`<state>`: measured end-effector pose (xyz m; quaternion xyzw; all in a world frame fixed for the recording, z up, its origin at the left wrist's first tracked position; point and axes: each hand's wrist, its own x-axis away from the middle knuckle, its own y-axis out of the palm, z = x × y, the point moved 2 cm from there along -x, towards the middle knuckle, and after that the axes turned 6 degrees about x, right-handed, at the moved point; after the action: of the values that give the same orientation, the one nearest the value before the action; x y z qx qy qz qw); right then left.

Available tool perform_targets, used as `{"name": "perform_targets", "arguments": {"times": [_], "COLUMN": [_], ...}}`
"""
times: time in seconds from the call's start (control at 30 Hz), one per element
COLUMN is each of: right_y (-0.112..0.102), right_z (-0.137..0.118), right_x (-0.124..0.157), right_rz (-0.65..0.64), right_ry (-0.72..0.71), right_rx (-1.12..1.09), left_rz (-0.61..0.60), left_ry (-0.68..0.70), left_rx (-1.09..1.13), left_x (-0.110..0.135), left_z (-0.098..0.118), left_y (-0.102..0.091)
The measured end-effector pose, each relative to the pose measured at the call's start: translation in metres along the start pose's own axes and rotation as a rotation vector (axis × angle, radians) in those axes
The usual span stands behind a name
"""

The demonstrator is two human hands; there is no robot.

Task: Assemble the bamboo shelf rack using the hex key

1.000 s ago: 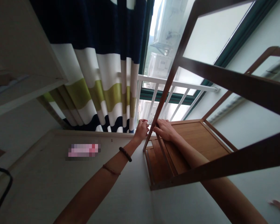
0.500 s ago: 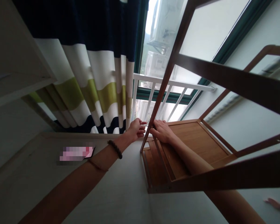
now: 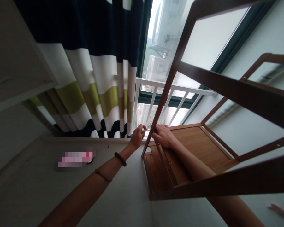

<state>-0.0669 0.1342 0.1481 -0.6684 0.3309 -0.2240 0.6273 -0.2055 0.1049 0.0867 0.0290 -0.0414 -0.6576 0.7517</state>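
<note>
- The left hand (image 3: 137, 137) pinches a thin rod (image 3: 146, 130), most likely metal, between thumb and bent fingers; the rod is too fine to say what tool it is.
- From the left hand, the rod points to 3 o'clock, its long axis running nearly level from 9 to 3, and it meets the slanting wooden post (image 3: 165, 90) of the shelving rack. Whether its tip sits in a hole there cannot be told.
- That post leans from 1 o'clock down to 7, so the rod crosses it at a steep angle.
- The left hand is the nearer one to the rod; the right hand (image 3: 165, 136) lies just past the post, at 3 o'clock from the rod.
- The right hand rests, fingers bent, over the rack's narrow rail (image 3: 164, 160); how firmly it grasps is hidden.
- The wooden shelf panel (image 3: 201, 138) spreads towards 3 o'clock from the right hand.
- At 12 o'clock, beyond both hands, stands a white railing (image 3: 153, 83).
</note>
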Motion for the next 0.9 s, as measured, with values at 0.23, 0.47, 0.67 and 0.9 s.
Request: {"name": "perform_targets", "arguments": {"times": [0.23,0.47,0.67,0.9], "right_y": [-0.001,-0.002,0.000,0.003], "right_z": [-0.001,0.000,0.001,0.002], "right_x": [0.001,0.002,0.001,-0.001], "right_rz": [0.003,0.020,0.029,0.034], "right_ry": [0.004,0.013,-0.001,-0.018], "right_rx": [0.023,0.056,0.055,0.071], "left_rz": [-0.353,-0.217,-0.097,-0.140], "left_ry": [-0.376,-0.136,0.355,0.002], "left_rx": [0.339,0.153,-0.392,0.003], "left_x": [0.002,0.004,-0.003,-0.008], "left_z": [0.016,0.009,0.010,0.005], "left_y": [0.005,0.008,-0.018,-0.006]}}
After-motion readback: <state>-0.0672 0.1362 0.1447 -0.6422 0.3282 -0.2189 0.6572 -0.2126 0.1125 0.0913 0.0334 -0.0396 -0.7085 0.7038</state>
